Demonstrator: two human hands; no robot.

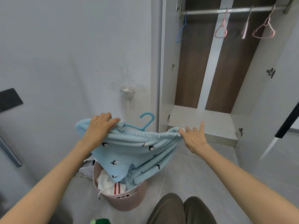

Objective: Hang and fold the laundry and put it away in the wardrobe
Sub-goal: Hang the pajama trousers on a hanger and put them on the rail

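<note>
Nothing legible anywhere: no word, label, brand or number. Only a print of small dark birds across the light-blue garment [137, 152] and two red stripes on the white cloth [105, 180] in the pink basket [135, 196]: pattern, not lettering.

A room in a home is shown. An open wardrobe [202, 120] is seen with plastic hangers [263, 29] hung on a metal rail [226, 10]. A pink laundry basket [129, 202] heaped with clothes [106, 180] is set on a grey tiled floor [210, 175].
</note>
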